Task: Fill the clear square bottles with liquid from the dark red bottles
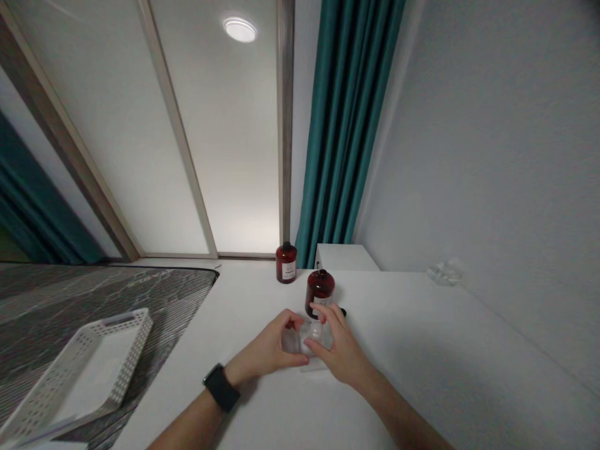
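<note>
A clear, see-through container [313, 336] stands on the white table between my two hands; its exact kind is hard to make out. My left hand [276, 344], with a black watch on the wrist, curls its thumb and fingers round the container's left side. From the right, my right hand [344, 350] holds it with the thumb at the front and the fingers arched over the far side. Just behind my right fingertips stands a dark red bottle [320, 287] with a pale label, its neck uncapped. A small black object [344, 312], partly hidden, lies beyond the right hand.
A second dark red bottle [287, 264] with a black top stands at the far edge of the white table [262, 412]. On the grey patterned surface at left lies a white perforated basket [134, 356]. A crumpled clear item [444, 273] rests by the wall.
</note>
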Action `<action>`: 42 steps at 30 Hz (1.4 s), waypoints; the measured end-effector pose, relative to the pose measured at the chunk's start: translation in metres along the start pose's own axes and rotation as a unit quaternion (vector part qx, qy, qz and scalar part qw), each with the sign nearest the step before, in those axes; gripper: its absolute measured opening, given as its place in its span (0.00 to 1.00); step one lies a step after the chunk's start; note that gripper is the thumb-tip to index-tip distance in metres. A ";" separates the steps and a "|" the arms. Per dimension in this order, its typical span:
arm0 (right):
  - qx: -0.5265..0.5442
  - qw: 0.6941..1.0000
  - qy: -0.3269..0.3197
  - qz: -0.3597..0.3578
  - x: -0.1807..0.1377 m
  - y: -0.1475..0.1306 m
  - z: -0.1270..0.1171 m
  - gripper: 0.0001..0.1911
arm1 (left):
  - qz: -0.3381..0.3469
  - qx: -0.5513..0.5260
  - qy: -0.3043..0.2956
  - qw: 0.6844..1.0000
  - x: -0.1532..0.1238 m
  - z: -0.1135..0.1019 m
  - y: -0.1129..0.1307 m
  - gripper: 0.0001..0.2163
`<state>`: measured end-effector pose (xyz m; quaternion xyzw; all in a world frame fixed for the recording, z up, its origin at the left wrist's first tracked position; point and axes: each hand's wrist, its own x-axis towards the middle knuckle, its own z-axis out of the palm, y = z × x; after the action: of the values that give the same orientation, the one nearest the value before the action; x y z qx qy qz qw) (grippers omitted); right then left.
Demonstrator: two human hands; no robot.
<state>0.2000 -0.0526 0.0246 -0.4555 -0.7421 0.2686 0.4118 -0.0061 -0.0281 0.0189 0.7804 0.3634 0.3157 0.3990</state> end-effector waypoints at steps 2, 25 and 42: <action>0.011 1.000 0.011 0.005 0.001 0.001 0.001 0.29 | 0.004 0.005 -0.004 1.000 0.000 -0.001 -0.001 0.22; 0.131 0.980 0.146 -0.021 0.008 0.007 -0.014 0.12 | 0.007 0.014 -0.027 1.000 -0.001 -0.005 0.007 0.22; 0.212 0.950 0.207 0.096 0.011 0.004 -0.007 0.19 | 0.000 0.014 -0.022 1.000 -0.002 -0.005 0.007 0.22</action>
<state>0.2050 -0.0410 0.0285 -0.4721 -0.5194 0.3582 0.6156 -0.0083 -0.0307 0.0270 0.7926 0.3587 0.2935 0.3963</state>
